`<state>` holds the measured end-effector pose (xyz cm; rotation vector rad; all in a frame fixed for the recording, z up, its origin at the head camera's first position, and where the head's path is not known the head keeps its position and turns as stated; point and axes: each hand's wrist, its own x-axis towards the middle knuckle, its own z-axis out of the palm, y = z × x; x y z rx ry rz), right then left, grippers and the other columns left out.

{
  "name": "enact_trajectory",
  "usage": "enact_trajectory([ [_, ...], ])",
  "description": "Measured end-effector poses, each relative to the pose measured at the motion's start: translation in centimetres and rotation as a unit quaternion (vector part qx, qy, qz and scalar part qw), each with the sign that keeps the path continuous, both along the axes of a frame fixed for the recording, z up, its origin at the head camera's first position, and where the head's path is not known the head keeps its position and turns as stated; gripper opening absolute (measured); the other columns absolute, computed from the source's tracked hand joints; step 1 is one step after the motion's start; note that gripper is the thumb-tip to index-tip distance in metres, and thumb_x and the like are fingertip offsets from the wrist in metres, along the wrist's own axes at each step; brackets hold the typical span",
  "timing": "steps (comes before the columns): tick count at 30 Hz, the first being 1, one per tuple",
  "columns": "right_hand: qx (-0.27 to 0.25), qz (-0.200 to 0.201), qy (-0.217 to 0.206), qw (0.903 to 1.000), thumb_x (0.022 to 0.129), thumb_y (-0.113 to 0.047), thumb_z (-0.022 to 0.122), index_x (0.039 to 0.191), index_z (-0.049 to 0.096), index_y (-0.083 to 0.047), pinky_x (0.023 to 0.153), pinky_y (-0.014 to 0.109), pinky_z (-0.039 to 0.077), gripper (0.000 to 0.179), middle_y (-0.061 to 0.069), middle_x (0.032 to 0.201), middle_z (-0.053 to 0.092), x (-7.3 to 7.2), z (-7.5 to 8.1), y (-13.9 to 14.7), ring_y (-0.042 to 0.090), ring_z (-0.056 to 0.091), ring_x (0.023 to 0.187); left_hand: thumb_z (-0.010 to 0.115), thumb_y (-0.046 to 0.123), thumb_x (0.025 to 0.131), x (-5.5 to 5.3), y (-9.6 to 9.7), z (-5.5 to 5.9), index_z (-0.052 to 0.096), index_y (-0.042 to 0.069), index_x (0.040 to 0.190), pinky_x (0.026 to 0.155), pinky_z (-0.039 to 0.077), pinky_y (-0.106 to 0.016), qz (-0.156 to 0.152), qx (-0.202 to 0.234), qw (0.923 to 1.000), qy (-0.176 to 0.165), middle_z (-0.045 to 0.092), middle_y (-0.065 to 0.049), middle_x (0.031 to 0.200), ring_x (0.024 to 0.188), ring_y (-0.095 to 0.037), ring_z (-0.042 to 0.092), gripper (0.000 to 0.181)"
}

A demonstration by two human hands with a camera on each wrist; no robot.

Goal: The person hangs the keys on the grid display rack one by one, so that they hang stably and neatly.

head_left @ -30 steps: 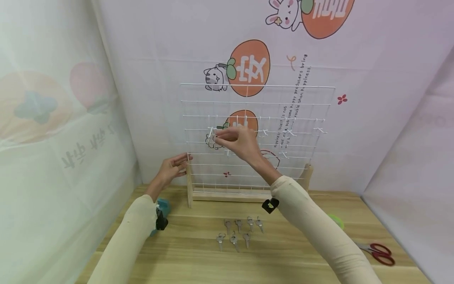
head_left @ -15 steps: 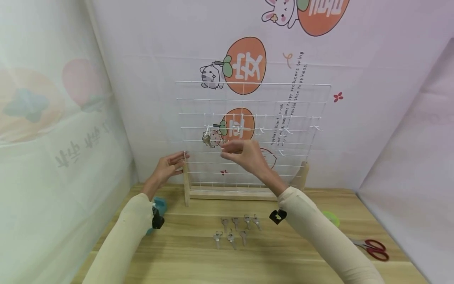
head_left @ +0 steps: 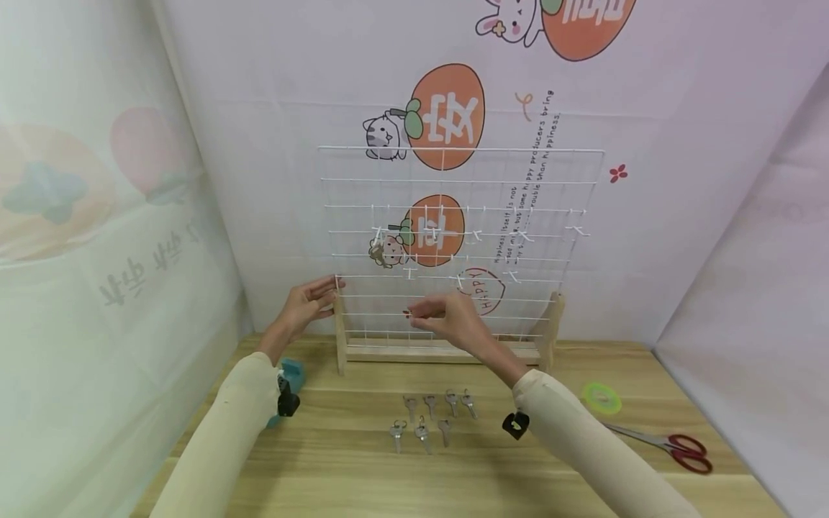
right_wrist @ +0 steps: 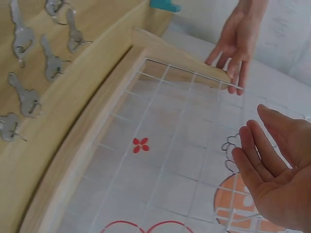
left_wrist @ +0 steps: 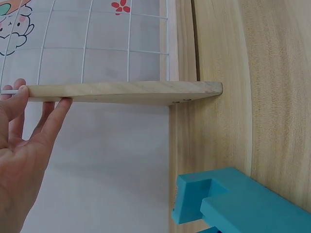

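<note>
A white wire grid rack (head_left: 388, 297) stands upright in a wooden base (head_left: 440, 355), with several white hooks (head_left: 522, 235) on it. From the far-left hook hangs a key (head_left: 378, 252). My left hand (head_left: 304, 306) holds the rack's left edge; in the left wrist view its thumb and fingers lie on either side of the top of the wooden upright (left_wrist: 121, 90). Before the lower grid hovers my right hand (head_left: 450, 318), fingers relaxed and nothing between them; the right wrist view shows the palm side of this hand (right_wrist: 279, 174). Several keys with rings (head_left: 422, 434) lie in two rows on the table.
On the wooden table (head_left: 363, 475), a green ring-shaped item (head_left: 602, 398) and red-handled scissors (head_left: 689, 453) lie at the right. A blue-green object (left_wrist: 248, 199) sits by my left forearm. Printed white cloth (head_left: 272, 129) encloses the back and sides.
My right hand has let go of the key, which hangs from the left hook, and has moved down and slightly right. The left hand stays at the rack's edge.
</note>
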<state>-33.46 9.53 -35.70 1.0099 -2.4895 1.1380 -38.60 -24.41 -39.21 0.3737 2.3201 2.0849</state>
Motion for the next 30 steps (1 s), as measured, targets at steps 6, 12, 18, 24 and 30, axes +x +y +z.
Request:
enact_trajectory([
  [6,0.003,0.000,-0.016,0.9999,0.091,-0.009,0.082,0.112,0.080,-0.007,0.079,0.026,0.063,0.021,0.006,0.103,0.080,0.4,-2.4,0.3,0.015,0.076,0.089,0.054,0.003,0.108,0.1,0.1,0.0,0.042,0.002,0.157,0.108,0.049,-0.053,-0.001,0.001,1.0000,0.007,0.049,-0.019,0.155,0.147,-0.038,0.042,0.051],
  [12,0.004,0.004,-0.029,0.9996,0.090,-0.007,0.082,0.109,0.080,-0.005,0.080,0.027,0.063,0.019,0.007,0.100,0.080,0.6,-5.1,0.4,0.016,0.076,0.087,0.054,0.004,0.108,0.0,0.2,0.0,0.041,0.003,0.158,0.110,0.047,-0.054,-0.001,0.002,1.0000,0.007,0.049,-0.018,0.155,0.147,-0.038,0.042,0.052],
  [18,0.015,0.025,-0.024,0.9993,0.090,-0.004,0.081,0.112,0.078,-0.002,0.075,0.025,0.064,0.021,0.013,0.099,0.079,0.6,-8.1,0.4,0.022,0.077,0.086,0.055,0.005,0.108,-0.2,0.1,-0.1,0.042,0.005,0.158,0.110,0.048,-0.052,0.001,0.001,1.0000,0.003,0.050,-0.016,0.155,0.146,-0.033,0.044,0.052],
  [24,0.044,0.035,-0.043,0.9975,0.091,-0.004,0.080,0.112,0.077,0.001,0.073,0.022,0.063,0.022,0.013,0.099,0.079,0.4,-11.0,0.1,0.023,0.077,0.086,0.055,0.006,0.108,-0.2,0.1,0.0,0.040,0.006,0.159,0.111,0.048,-0.051,-0.002,-0.006,1.0000,0.003,0.050,-0.015,0.156,0.147,-0.033,0.043,0.053],
  [30,0.085,0.031,-0.061,0.9941,0.090,-0.002,0.081,0.109,0.077,0.002,0.074,0.022,0.062,0.020,0.009,0.098,0.079,0.3,-12.8,-0.7,0.019,0.076,0.087,0.053,0.004,0.108,-0.2,0.1,0.0,0.040,0.004,0.159,0.110,0.048,-0.051,-0.006,-0.001,1.0000,0.004,0.049,-0.016,0.156,0.146,-0.034,0.043,0.052],
])
